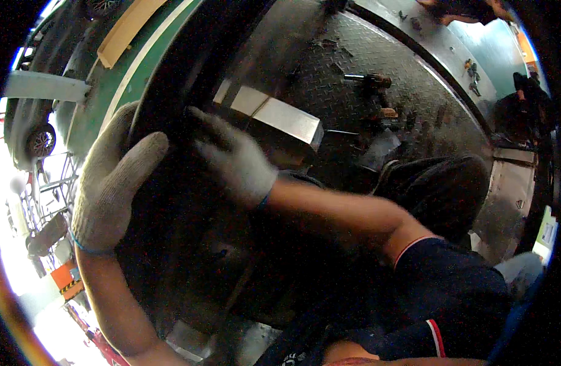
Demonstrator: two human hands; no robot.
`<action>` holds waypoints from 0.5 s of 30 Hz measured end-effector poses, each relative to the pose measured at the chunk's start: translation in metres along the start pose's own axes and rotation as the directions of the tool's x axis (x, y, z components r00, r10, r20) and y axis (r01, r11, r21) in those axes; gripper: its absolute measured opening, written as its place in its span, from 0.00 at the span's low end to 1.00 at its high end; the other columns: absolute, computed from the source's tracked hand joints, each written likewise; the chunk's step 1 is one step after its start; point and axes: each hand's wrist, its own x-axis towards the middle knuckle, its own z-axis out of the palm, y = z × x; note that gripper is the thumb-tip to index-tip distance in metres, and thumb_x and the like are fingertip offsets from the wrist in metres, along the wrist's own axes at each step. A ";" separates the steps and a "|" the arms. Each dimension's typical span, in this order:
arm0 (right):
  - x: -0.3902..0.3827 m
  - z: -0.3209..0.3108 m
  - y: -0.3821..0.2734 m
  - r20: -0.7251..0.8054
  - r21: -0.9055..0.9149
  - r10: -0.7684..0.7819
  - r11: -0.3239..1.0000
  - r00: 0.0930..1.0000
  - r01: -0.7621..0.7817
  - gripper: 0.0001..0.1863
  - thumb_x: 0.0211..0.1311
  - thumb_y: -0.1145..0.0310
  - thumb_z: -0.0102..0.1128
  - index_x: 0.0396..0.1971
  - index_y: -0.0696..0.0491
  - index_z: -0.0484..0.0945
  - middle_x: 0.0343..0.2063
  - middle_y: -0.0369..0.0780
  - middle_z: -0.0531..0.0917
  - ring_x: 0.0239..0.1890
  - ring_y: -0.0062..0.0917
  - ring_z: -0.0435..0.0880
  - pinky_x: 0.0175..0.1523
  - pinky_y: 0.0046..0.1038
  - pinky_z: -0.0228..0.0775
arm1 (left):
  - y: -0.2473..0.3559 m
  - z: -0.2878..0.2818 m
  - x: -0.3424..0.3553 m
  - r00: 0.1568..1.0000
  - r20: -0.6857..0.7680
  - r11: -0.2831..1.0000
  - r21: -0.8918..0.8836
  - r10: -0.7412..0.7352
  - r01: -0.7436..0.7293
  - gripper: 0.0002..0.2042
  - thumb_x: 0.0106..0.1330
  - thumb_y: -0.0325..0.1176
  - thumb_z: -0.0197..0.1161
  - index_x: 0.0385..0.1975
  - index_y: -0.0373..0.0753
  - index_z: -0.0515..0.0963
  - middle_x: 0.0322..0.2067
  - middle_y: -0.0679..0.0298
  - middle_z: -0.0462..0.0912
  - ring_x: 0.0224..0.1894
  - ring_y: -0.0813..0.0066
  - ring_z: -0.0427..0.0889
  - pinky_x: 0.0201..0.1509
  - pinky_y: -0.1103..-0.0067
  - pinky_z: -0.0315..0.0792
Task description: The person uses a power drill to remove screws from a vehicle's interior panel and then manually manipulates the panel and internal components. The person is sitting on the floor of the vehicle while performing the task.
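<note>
A large black curved piece (170, 67), too dark to name, rises from the middle to the top. My left hand (119, 177), in a knitted pale glove, grips its left edge with the thumb raised. My right hand (235, 168), gloved and blurred by motion, has its fingers stretched out at the dark piece; whether they touch it I cannot tell. To the right lie a long silver metal box (274, 116) and, on the diamond-plate floor (354, 49), two power tools (375, 82) and several small loose parts.
My bent knee (439, 189) is at the right. Beyond a dark rail stand a pale bench (485, 55) and part of a person (448, 9) at the top. At the left are a green floor strip (128, 79), a cardboard piece (122, 30), car wheels (42, 140) and metal racks (54, 189).
</note>
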 end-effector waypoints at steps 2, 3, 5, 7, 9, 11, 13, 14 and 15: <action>-0.023 0.037 -0.002 -0.241 -0.047 -0.014 0.999 0.971 0.002 0.33 0.74 0.66 0.50 0.76 0.48 0.55 0.66 0.50 0.75 0.68 0.42 0.73 0.73 0.39 0.62 | -0.002 0.000 0.003 0.999 0.033 0.999 -0.041 -0.021 0.022 0.25 0.68 0.41 0.63 0.60 0.32 0.74 0.50 0.59 0.82 0.51 0.72 0.79 0.61 0.75 0.70; -0.023 0.044 -0.014 -0.255 -0.005 0.056 0.998 0.965 -0.059 0.34 0.74 0.67 0.50 0.77 0.47 0.52 0.66 0.50 0.74 0.68 0.42 0.73 0.73 0.40 0.61 | -0.004 -0.003 0.003 1.000 0.008 0.999 -0.029 -0.016 0.016 0.25 0.68 0.41 0.63 0.60 0.32 0.74 0.49 0.59 0.82 0.51 0.72 0.79 0.60 0.75 0.70; -0.027 0.047 -0.023 -0.184 0.102 0.141 0.987 0.973 -0.124 0.35 0.74 0.69 0.50 0.78 0.46 0.51 0.67 0.51 0.73 0.69 0.42 0.72 0.74 0.40 0.60 | -0.008 -0.008 -0.002 0.999 -0.046 1.000 -0.005 -0.015 0.015 0.24 0.68 0.40 0.64 0.59 0.32 0.75 0.48 0.60 0.82 0.50 0.72 0.79 0.59 0.75 0.70; -0.032 0.025 -0.028 -0.085 0.038 0.101 0.994 0.991 -0.098 0.33 0.73 0.69 0.52 0.76 0.46 0.56 0.64 0.51 0.75 0.66 0.42 0.75 0.70 0.38 0.65 | -0.012 -0.010 -0.005 0.999 -0.047 1.000 0.028 0.015 -0.014 0.22 0.70 0.42 0.63 0.57 0.32 0.77 0.47 0.60 0.81 0.49 0.73 0.79 0.58 0.76 0.71; -0.026 -0.005 -0.042 0.000 -0.008 0.149 0.989 0.989 -0.149 0.30 0.74 0.71 0.53 0.74 0.49 0.61 0.60 0.48 0.79 0.59 0.35 0.79 0.64 0.34 0.72 | -0.014 -0.011 -0.002 0.998 -0.030 0.998 0.044 0.047 -0.046 0.22 0.70 0.43 0.63 0.57 0.32 0.77 0.47 0.59 0.82 0.49 0.74 0.79 0.57 0.77 0.71; -0.004 -0.041 -0.046 0.148 0.009 0.271 0.961 0.951 -0.276 0.26 0.73 0.72 0.54 0.70 0.52 0.67 0.54 0.44 0.82 0.52 0.28 0.81 0.56 0.31 0.75 | -0.014 -0.009 -0.001 0.998 -0.022 0.997 0.030 0.066 -0.065 0.23 0.71 0.44 0.63 0.56 0.32 0.78 0.48 0.59 0.82 0.50 0.74 0.79 0.58 0.77 0.71; 0.017 -0.073 -0.048 0.262 -0.092 0.306 0.952 0.916 -0.292 0.23 0.71 0.72 0.58 0.64 0.53 0.73 0.50 0.43 0.84 0.48 0.27 0.83 0.53 0.31 0.77 | -0.015 -0.013 0.000 0.995 -0.009 0.994 0.045 0.098 -0.098 0.22 0.71 0.41 0.62 0.58 0.32 0.76 0.49 0.59 0.82 0.51 0.73 0.79 0.59 0.76 0.71; 0.025 -0.086 -0.053 0.278 -0.175 0.324 0.943 0.904 -0.285 0.21 0.69 0.71 0.60 0.61 0.53 0.75 0.50 0.44 0.84 0.48 0.28 0.83 0.55 0.31 0.77 | -0.018 -0.015 0.003 0.992 0.013 0.990 0.070 0.125 -0.125 0.22 0.71 0.38 0.61 0.59 0.31 0.75 0.50 0.59 0.82 0.51 0.72 0.80 0.60 0.75 0.71; 0.034 -0.094 -0.058 0.281 -0.257 0.346 0.926 0.895 -0.277 0.20 0.67 0.70 0.63 0.58 0.54 0.78 0.50 0.44 0.85 0.49 0.29 0.84 0.56 0.31 0.77 | -0.019 -0.014 0.003 0.994 0.027 0.992 0.063 0.110 -0.112 0.21 0.71 0.37 0.61 0.60 0.31 0.74 0.51 0.60 0.82 0.51 0.72 0.80 0.61 0.75 0.71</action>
